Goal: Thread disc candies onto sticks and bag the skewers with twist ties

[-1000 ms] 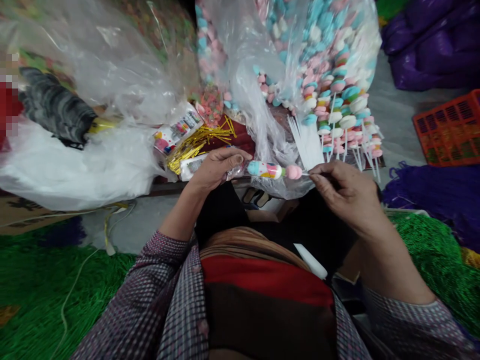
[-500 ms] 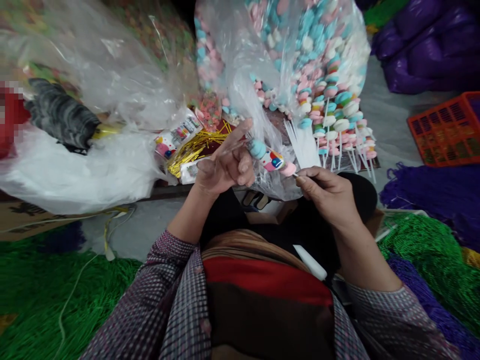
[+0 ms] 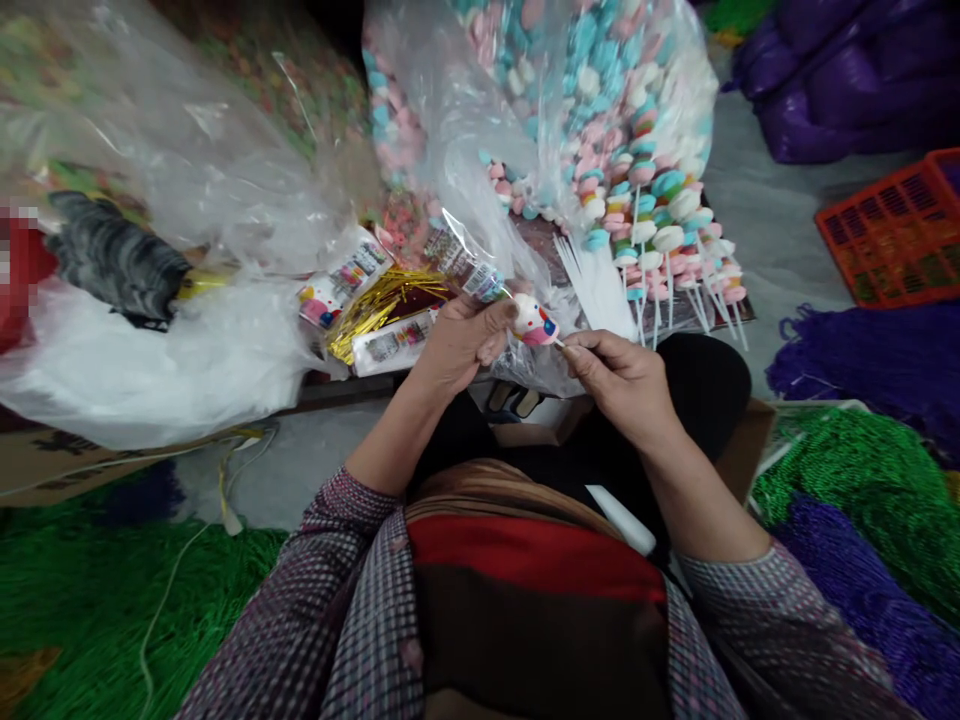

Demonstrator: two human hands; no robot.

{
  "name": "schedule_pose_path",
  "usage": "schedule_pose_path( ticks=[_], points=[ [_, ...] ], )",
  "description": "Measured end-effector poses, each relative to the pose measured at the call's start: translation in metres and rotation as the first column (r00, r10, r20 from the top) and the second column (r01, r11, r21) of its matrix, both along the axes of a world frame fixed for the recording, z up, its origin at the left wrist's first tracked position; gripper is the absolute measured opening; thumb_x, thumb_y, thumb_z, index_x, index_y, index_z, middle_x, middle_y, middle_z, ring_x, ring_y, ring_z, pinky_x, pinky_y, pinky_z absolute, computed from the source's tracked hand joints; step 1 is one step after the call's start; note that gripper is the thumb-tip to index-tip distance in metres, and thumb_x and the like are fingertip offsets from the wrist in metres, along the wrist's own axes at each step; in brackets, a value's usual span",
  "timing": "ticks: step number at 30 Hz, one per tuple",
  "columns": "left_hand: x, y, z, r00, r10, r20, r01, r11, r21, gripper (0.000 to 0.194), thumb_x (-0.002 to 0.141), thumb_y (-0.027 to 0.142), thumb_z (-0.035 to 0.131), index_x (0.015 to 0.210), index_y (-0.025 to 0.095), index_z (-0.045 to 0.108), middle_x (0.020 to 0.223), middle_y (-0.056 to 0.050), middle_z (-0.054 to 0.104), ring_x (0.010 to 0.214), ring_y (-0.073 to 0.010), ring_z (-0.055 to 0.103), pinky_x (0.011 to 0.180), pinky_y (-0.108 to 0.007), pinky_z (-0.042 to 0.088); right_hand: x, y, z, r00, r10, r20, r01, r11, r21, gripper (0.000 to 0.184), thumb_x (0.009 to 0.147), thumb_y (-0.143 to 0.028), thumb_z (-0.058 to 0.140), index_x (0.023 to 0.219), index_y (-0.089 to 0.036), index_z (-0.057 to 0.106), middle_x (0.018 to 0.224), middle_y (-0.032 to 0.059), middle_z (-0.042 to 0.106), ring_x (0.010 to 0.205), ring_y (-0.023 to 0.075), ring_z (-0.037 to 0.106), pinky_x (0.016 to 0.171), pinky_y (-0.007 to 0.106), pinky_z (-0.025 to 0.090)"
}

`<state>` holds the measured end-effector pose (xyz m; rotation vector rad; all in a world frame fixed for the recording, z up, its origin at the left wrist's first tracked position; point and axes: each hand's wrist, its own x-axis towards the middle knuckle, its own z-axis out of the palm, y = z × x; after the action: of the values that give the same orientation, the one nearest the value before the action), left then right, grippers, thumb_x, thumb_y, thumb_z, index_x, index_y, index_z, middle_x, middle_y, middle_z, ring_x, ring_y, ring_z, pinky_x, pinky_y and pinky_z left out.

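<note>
A marshmallow skewer sits inside a clear printed wrapper between my two hands, its pink end towards the right. My left hand is closed around the wrapper, thumb on top, hiding part of the candy. With thumb and fingertips, my right hand pinches the thin white stick that comes out of the wrapper. Just left of my left hand lie a stack of printed wrappers and a pile of gold twist ties. White sticks lie beyond my right hand.
Finished-looking marshmallow skewers are piled at the table's right. Behind stand a big bag of pink, blue and white marshmallows and a bag of gummy candy. An orange crate and purple bundles are on the floor at right.
My left hand opened beside the wrapper, then closed around it. The wrapper now extends up and left past the skewer. My right hand moved left, still pinching the stick.
</note>
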<state>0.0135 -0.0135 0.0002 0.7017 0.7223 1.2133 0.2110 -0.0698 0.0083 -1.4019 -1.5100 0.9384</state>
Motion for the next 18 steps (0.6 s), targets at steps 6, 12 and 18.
schedule_pose_path(
  ticks=[6, 12, 18],
  points=[
    [-0.006, 0.005, 0.005, 0.999, 0.045, -0.02, -0.046, 0.999, -0.004, 0.031, 0.074, 0.044, 0.092, 0.077, 0.021, 0.072, 0.045, 0.011, 0.042, 0.035, 0.0003, 0.022, 0.036, -0.017, 0.024, 0.0, 0.0, -0.004, 0.999, 0.039, 0.036, -0.041, 0.999, 0.035, 0.033, 0.091, -0.052, 0.072, 0.096, -0.02, 0.079, 0.072, 0.0008, 0.068, 0.058, 0.0117, 0.055, 0.058, 0.027, 0.047],
    [0.005, -0.006, -0.005, 0.979, -0.093, -0.179, 0.102, 0.994, 0.04, 0.052, 0.062, 0.064, 0.093, 0.085, 0.021, 0.076, 0.053, 0.008, 0.054, 0.037, -0.0012, 0.027, 0.037, -0.022, 0.022, -0.016, -0.005, -0.002, 0.993, 0.058, -0.101, -0.062, 0.998, -0.029, 0.046, 0.092, -0.065, 0.066, 0.088, -0.019, 0.073, 0.057, -0.0039, 0.057, 0.049, 0.0101, 0.049, 0.052, 0.025, 0.043],
    [-0.016, -0.001, -0.007, 0.969, -0.023, -0.248, 0.067, 0.983, 0.173, 0.069, 0.069, 0.088, 0.071, 0.101, 0.026, 0.071, 0.08, -0.002, 0.07, 0.073, -0.0159, 0.066, 0.06, -0.028, 0.049, -0.017, -0.008, -0.005, 0.98, 0.072, -0.187, -0.091, 0.991, -0.094, 0.048, 0.091, -0.067, 0.066, 0.085, -0.02, 0.068, 0.058, -0.0043, 0.057, 0.049, 0.0088, 0.047, 0.049, 0.024, 0.04]
  ],
)
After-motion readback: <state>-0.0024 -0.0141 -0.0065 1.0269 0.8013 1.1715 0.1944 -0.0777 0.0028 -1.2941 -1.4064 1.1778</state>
